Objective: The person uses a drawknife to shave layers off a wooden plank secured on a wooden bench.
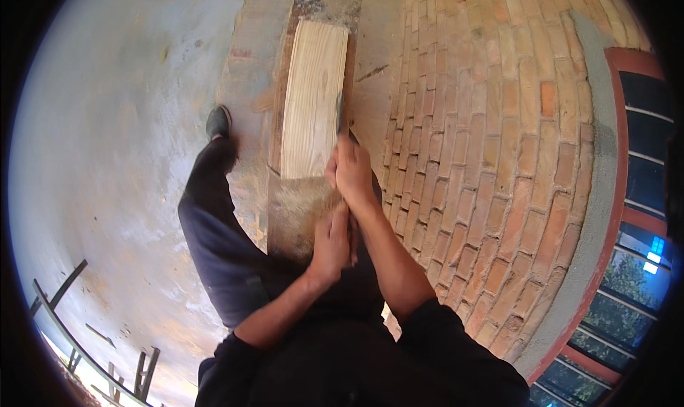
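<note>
Head view puts the pale board (313,100) just ahead and left of our right fingers, flat on the dark worktop (299,211); our right hand (353,168) has its fingers clamped on a thin dark tool (340,115) along the board's right edge; our left hand (331,246), lower down, seems closed round the near end, though blur leaves some doubt; we judge work on that edge under way, with the board in one piece, but cannot tell how much remains; its near end lies beside our right fingers, its far end well beyond them, short of the worktop's end; open floor (135,165) spreads left of both hands, while brickwork (491,165) bounds the right.
</note>
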`<state>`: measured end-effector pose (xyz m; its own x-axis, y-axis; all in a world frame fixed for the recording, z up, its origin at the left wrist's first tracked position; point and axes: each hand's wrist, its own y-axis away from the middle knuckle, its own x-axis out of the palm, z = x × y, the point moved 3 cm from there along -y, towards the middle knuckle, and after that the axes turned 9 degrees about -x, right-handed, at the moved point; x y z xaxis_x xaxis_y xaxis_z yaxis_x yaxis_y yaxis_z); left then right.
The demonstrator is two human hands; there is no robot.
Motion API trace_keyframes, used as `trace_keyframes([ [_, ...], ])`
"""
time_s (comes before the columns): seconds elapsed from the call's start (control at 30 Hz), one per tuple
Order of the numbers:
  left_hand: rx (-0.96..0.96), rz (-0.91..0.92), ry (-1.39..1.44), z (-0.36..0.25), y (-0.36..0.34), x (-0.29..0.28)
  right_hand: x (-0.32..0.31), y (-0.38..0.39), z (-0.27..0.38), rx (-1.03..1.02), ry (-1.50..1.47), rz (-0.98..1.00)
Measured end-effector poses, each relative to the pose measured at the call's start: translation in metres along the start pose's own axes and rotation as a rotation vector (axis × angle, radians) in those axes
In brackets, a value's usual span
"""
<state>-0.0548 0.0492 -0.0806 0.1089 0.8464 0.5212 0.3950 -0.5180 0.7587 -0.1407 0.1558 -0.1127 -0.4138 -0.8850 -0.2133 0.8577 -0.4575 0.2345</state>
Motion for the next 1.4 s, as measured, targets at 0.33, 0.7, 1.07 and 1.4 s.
trace_keyframes([
  [0.33,0.053,-0.006,-0.109,0.001,0.013,0.013,-0.015,0.008,-0.015,-0.131,0.174,-0.014],
  [0.7,-0.052,-0.010,-0.001,0.025,0.030,0.003,-0.006,0.043,-0.007,0.135,-0.260,0.022],
  [1.07,0.079,-0.017,-0.066,0.036,0.010,0.004,-0.015,0.036,-0.009,0.064,-0.024,0.074],
  [1.4,0.081,0.020,-0.044,0.022,0.012,0.001,-0.011,0.026,-0.007,-0.156,0.130,0.028],
])
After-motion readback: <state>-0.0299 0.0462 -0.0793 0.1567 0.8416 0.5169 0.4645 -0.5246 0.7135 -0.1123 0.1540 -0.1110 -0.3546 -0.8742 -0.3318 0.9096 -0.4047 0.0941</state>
